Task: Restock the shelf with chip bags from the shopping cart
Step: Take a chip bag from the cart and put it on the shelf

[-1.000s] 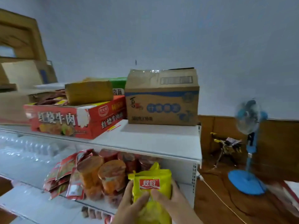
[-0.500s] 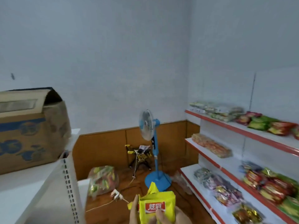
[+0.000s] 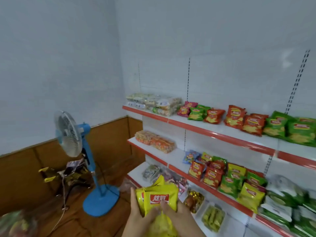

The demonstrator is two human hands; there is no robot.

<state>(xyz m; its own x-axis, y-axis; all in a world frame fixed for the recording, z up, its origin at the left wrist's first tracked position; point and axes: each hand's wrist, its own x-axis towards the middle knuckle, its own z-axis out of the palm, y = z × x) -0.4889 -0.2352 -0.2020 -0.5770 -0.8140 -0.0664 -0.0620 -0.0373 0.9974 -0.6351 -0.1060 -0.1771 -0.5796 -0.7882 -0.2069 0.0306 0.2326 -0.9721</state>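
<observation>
yellow chip bags (image 3: 158,199) with a red label, crinkly foil, sit bunched between both hands at the bottom of the view, in front of and below the white wall shelf with red edge strips (image 3: 201,130). the left hand (image 3: 136,213) wraps the bundle's left side, its fingers (image 3: 133,195) curled up along the foil; the right hand (image 3: 179,215) grips the right side, with fingers pressed over the front of the bags. at least two bags show, one behind the other, tops pointing up toward the shelf.

on the shelf's top board lie red and green chip bags (image 3: 253,124), with clear packs of pale snacks (image 3: 153,104) at its left end. the middle board carries orange wrapped packs (image 3: 155,141) at its left end and mixed red, green and yellow bags (image 3: 227,178) further right. left of the shelf, a blue standing fan with a white cage (image 3: 71,135) stands on the brown wooden floor (image 3: 77,219), near the wood-panelled wall.
</observation>
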